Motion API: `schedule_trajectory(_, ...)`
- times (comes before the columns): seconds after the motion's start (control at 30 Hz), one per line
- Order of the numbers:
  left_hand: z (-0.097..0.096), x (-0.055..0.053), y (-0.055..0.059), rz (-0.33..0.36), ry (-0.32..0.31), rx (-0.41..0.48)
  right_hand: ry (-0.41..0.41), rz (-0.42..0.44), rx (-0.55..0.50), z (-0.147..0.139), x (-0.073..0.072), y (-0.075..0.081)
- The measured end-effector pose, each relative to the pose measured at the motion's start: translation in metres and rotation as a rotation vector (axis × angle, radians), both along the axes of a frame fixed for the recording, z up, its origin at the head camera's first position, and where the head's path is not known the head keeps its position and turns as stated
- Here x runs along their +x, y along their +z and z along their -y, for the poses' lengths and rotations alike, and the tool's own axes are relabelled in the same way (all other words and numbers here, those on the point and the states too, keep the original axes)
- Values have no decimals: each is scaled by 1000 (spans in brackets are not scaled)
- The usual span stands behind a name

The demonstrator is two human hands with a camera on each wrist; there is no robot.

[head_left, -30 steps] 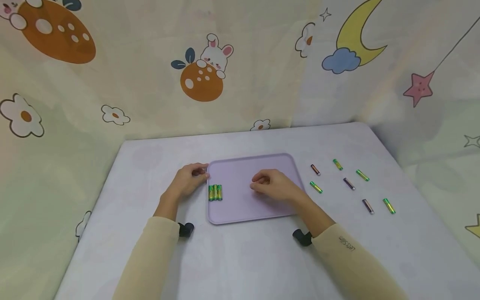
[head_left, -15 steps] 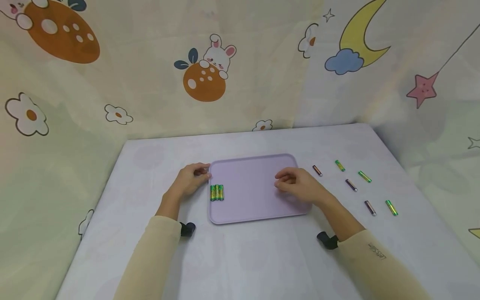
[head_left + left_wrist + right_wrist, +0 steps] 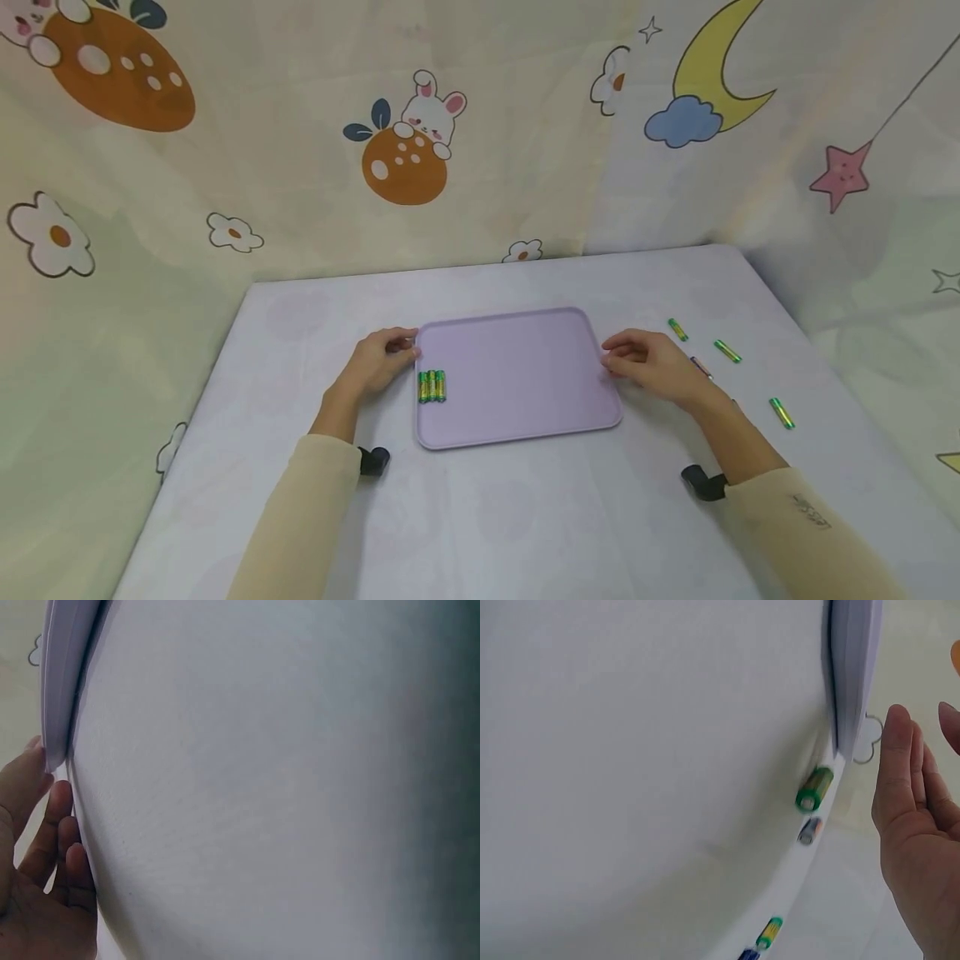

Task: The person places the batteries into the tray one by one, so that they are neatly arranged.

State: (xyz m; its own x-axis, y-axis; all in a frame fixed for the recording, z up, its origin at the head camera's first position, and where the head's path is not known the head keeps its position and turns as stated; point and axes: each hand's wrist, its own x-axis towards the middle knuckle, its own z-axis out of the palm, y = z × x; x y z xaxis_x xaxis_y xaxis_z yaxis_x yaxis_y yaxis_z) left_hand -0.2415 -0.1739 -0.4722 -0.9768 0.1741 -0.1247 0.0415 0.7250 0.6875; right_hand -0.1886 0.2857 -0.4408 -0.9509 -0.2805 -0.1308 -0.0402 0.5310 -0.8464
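My left hand (image 3: 378, 362) rests with relaxed fingertips at the left rim of a purple tray (image 3: 517, 367). In the left wrist view its fingers (image 3: 60, 799) lie right at the tray's edge (image 3: 64, 682). Three green and yellow batteries (image 3: 432, 387) lie side by side inside the tray, near its left wall. My right hand (image 3: 651, 365) is at the tray's right rim, holding nothing. Its fingers look nearly straight in the right wrist view, with a green battery (image 3: 815, 789) on the table beside the tray there.
Right of the tray lie loose batteries: green ones (image 3: 727, 351) and a dark one (image 3: 701, 367); my right hand and wrist hide others. A white cloth (image 3: 495, 517) covers the table. Behind hangs a patterned fabric backdrop (image 3: 525, 150).
My right hand has moved right, from over the tray's middle to its right rim, covering the nearest loose batteries. My left hand and the three batteries in the tray have stayed put.
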Motion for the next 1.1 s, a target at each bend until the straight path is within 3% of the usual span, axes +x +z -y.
schedule_trajectory(0.3,1,1,3,5,8,-8,-68,-37,42,-39,8,9)
schedule_trajectory(0.6,1,1,4,22,4,-7,-160,-92,209,-83,15,18)
schedule_trajectory(0.87,5,-1,3,-1,-3,-15,-218,-136,282,-120,19,13)
schedule_trajectory(1.1,5,0,3,2,-10,-2,-275,-125,348,-138,17,12)
